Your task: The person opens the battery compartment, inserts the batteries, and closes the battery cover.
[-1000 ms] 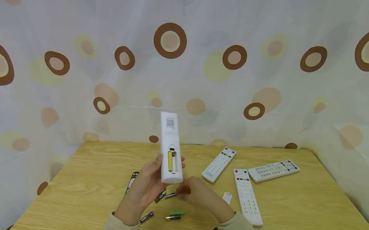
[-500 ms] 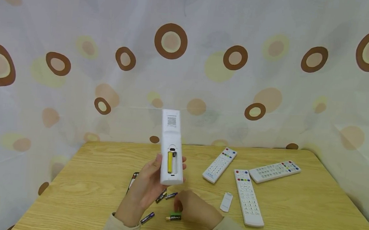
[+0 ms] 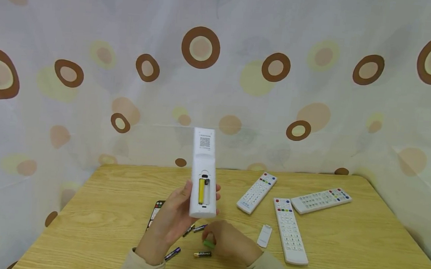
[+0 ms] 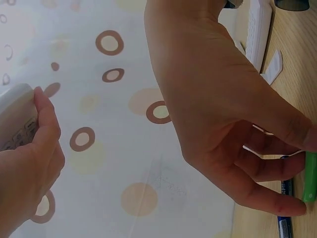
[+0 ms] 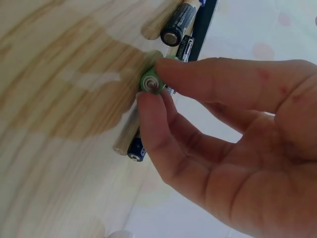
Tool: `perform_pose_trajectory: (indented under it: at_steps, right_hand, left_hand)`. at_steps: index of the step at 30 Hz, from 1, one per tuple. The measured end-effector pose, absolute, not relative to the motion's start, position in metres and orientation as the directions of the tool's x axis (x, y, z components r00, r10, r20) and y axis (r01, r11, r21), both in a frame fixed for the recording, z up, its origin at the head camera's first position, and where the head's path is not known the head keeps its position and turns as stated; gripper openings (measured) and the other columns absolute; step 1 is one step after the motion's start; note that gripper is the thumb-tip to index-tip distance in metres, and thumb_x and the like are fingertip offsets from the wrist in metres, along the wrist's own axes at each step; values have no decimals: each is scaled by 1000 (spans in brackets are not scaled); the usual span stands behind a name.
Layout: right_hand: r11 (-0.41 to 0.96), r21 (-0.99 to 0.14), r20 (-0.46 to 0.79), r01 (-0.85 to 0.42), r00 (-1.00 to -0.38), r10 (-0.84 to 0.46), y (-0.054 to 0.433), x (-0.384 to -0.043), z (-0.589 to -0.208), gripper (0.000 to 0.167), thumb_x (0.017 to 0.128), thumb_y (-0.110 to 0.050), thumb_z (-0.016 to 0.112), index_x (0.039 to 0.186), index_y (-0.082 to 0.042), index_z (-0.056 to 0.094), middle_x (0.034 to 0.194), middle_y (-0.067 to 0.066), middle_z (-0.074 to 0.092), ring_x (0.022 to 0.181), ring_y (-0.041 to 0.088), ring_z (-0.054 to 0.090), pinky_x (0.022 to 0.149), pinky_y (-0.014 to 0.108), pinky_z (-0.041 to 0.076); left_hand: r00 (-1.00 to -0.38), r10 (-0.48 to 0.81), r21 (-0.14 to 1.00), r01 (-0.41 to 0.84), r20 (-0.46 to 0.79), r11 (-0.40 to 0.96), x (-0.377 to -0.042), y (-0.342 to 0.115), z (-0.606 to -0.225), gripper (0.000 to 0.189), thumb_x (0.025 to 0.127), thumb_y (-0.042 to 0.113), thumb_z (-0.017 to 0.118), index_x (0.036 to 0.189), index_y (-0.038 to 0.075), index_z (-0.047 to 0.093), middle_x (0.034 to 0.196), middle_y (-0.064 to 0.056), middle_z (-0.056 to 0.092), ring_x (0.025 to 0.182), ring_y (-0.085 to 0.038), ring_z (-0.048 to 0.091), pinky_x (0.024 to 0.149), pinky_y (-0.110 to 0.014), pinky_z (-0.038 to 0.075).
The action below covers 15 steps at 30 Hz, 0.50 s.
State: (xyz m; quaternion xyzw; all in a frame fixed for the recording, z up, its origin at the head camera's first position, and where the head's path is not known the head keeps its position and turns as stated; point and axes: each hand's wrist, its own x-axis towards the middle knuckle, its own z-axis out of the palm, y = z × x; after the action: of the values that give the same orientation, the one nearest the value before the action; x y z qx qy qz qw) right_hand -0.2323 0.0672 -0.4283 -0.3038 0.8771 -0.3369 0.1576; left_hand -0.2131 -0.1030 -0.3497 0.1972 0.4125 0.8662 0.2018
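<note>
Remote [image 3: 203, 163] bearing a yellow battery [image 3: 201, 191] is gripped by the left hand [image 3: 173, 213]; below it, the right hand [image 3: 228, 240] pinches a green battery [image 3: 209, 244].

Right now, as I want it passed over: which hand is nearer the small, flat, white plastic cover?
Right. The right hand, pinching a green cylindrical battery, is just left of the cover. The left hand is farther left, holding up a long white plastic remote control.

brown-ringed pale cloth [image 3: 211, 96] upright behind a wood-grained table [image 3: 362, 251]
</note>
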Motion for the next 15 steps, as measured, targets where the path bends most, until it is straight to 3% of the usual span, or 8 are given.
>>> perform_pose_trajectory:
  at_steps: [4, 11, 15]
  right_hand:
    - [601, -674, -79, -429, -767, -637, 67, -233, -430, 28, 76, 13, 67, 96, -7, 69, 68, -1, 49, 56, 6, 39, 50, 20, 34]
    - [572, -673, -10, -468, -769, -640, 65, -235, -435, 17, 78, 4, 70, 91, -6, 64, 67, -4, 47, 54, 4, 38, 49, 20, 33]
    - [530, -716, 35, -454, -782, -623, 67, -238, -439, 20, 74, 8, 67, 90, -4, 63, 63, -5, 44, 51, 3, 37, 47, 18, 30]
  left_hand:
    - [-846, 508, 797, -191, 162, -573, -213, -103, -349, 53, 106, 33, 26, 152, 9, 20, 129, -13, 53, 116, -22, 55, 99, -46, 45]
    - [-843, 513, 800, -193, 161, -568, -213, -102, -350, 54, 106, 34, 27, 152, 8, 20, 129, -13, 53, 117, -23, 55, 98, -45, 46]
    - [-835, 522, 808, -181, 176, -561, -213, -102, -350, 55, 106, 34, 26, 153, 7, 18, 129, -12, 53, 117, -22, 55, 99, -47, 44]
